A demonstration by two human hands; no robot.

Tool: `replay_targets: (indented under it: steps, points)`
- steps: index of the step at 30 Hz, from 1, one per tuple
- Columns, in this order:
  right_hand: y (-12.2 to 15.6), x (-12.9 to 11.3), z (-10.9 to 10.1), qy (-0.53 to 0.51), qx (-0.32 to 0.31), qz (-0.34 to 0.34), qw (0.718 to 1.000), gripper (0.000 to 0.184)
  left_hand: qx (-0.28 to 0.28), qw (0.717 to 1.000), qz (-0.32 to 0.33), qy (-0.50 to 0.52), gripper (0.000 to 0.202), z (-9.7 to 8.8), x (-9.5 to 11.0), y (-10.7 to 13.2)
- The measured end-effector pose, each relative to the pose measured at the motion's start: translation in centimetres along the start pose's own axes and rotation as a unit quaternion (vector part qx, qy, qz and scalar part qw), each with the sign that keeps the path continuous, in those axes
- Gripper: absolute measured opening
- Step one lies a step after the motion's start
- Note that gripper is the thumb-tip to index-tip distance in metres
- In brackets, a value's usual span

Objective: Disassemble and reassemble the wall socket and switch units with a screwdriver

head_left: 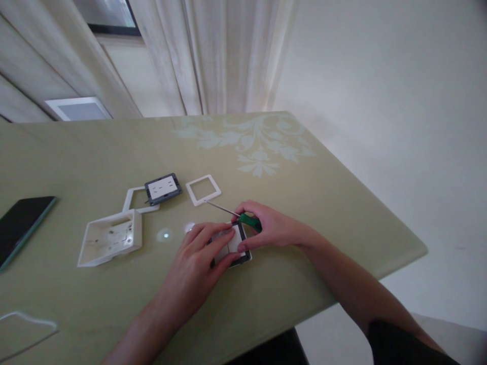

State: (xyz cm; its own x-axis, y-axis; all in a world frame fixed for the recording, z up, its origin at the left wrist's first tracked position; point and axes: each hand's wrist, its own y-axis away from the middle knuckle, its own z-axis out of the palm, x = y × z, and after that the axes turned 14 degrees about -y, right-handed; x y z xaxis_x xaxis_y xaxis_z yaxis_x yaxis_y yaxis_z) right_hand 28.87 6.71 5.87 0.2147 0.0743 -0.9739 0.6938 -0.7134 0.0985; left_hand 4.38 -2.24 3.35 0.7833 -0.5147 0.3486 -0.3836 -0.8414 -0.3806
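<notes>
A wall switch [237, 238] with white rockers and a dark edge lies on the table near its front side. My left hand [196, 261] grips it, fingers across the top and thumb along the near edge. In my right hand [276, 226] is a screwdriver [250, 222] with a green handle, its thin shaft pointing up and left. The right thumb also touches the switch's right side. Just beyond the screwdriver tip lies a white square frame [198, 180]. Farther left, a socket module [162, 188] rests partly on a second white frame [128, 201].
An open white mounting box [135, 230] sits left of my hands. A dark flat device [23, 220] lies at the left edge, with a white cable [32, 319] nearer me. The table [342, 203] ends at the right, beside a white wall; curtains [236, 56] hang behind.
</notes>
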Motion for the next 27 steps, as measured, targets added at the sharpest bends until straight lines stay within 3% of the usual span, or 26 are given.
replay_targets:
  steps: [14,22,27]
  points:
    - [-0.2,0.6,-0.2,0.002,-0.023,-0.036,0.999,0.058,-0.004,1.000,-0.020,0.000,0.034,-0.1,0.4,-0.3]
    - [-0.6,0.8,0.5,-0.060,0.009,0.010,0.998,0.043,-0.014,1.000,0.005,-0.015,0.037,-0.2,0.2,0.0]
    - [-0.9,1.0,0.4,-0.098,0.008,0.030,0.995,0.046,-0.016,0.999,0.015,-0.035,0.035,-0.1,0.2,0.1]
